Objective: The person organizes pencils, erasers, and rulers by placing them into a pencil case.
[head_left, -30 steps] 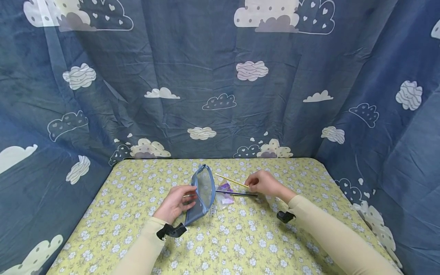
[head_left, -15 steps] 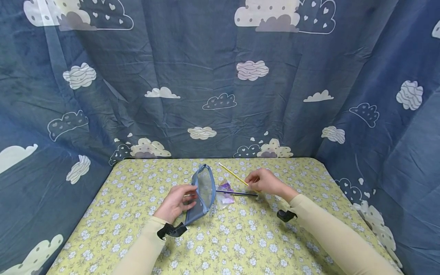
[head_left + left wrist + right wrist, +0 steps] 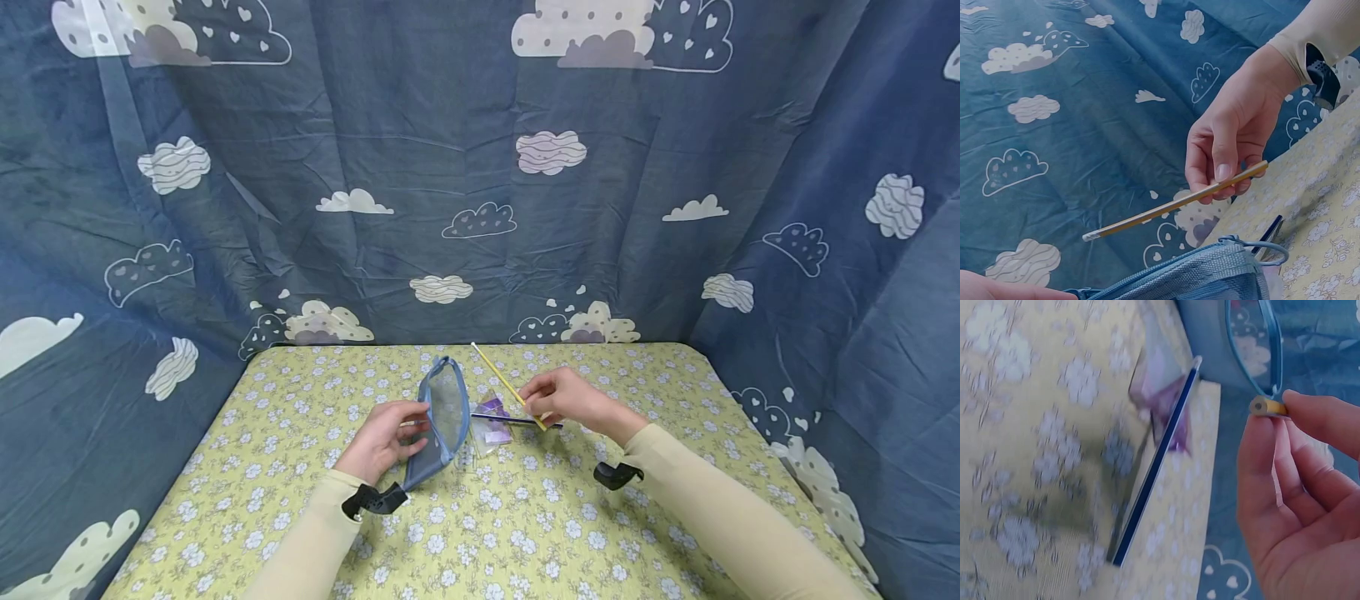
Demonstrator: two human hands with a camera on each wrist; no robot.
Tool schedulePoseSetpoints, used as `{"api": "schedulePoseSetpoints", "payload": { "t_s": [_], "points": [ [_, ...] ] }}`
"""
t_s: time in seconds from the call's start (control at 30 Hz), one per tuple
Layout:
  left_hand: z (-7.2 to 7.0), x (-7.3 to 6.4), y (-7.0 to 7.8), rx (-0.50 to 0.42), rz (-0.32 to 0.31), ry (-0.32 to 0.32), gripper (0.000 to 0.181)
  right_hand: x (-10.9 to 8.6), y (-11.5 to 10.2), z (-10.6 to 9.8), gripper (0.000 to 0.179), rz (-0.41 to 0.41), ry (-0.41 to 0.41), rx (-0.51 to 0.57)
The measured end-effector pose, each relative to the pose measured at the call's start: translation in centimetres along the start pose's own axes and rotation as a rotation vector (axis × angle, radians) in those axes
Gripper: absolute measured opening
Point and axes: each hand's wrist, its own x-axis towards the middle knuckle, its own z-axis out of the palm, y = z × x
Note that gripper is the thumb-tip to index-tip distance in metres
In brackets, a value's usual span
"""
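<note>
My left hand [image 3: 382, 442] holds the side of a blue zippered mesh pencil case [image 3: 427, 463], which stands tilted with its mouth open toward the right. Between thumb and fingers, my right hand [image 3: 564, 397] pinches a yellow pencil [image 3: 495, 370] near one end. The pencil's white-tipped end points away to the upper left, and the left wrist view shows the pencil [image 3: 1154, 213] held above the case [image 3: 1194, 274]. Under the right hand a dark blue pencil [image 3: 1157, 459] lies on the cloth, one end near the case's mouth.
Beside the case lies a clear plastic packet with purple parts [image 3: 492, 408], partly crossed by the dark blue pencil. A yellow flowered cloth [image 3: 300, 450] covers the table. Dark blue curtains with clouds [image 3: 480, 175] hang behind and at both sides.
The yellow pencil has swung so its white-tipped end points farther away and upward. My right hand has shifted slightly left. My left hand and the case have stayed put.
</note>
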Motion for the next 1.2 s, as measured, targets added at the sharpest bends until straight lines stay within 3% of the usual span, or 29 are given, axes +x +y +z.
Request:
{"api": "schedulePoseSetpoints", "payload": {
  "t_s": [0.37, 0.67, 0.97, 1.2],
  "points": [
    [-0.2, 0.1, 0.4, 0.049, 0.025, 0.020, 0.013, 0.4, -2.1, 1.7, 0.040, 0.047, -0.075, 0.116],
    [-0.2, 0.0, 0.5, 0.047, 0.027, 0.025, 0.012, 0.8, -3.6, 3.8, 0.043, 0.076, -0.168, 0.172],
    [-0.2, 0.1, 0.5, 0.053, 0.027, -0.008, 0.013, 1.8, -4.8, 5.7, 0.045, 0.086, -0.156, 0.197],
    [-0.1, 0.1, 0.4, 0.062, 0.027, 0.003, 0.016, 2.4, -5.3, 7.3, 0.046, 0.096, -0.138, 0.211]
  ]
}}
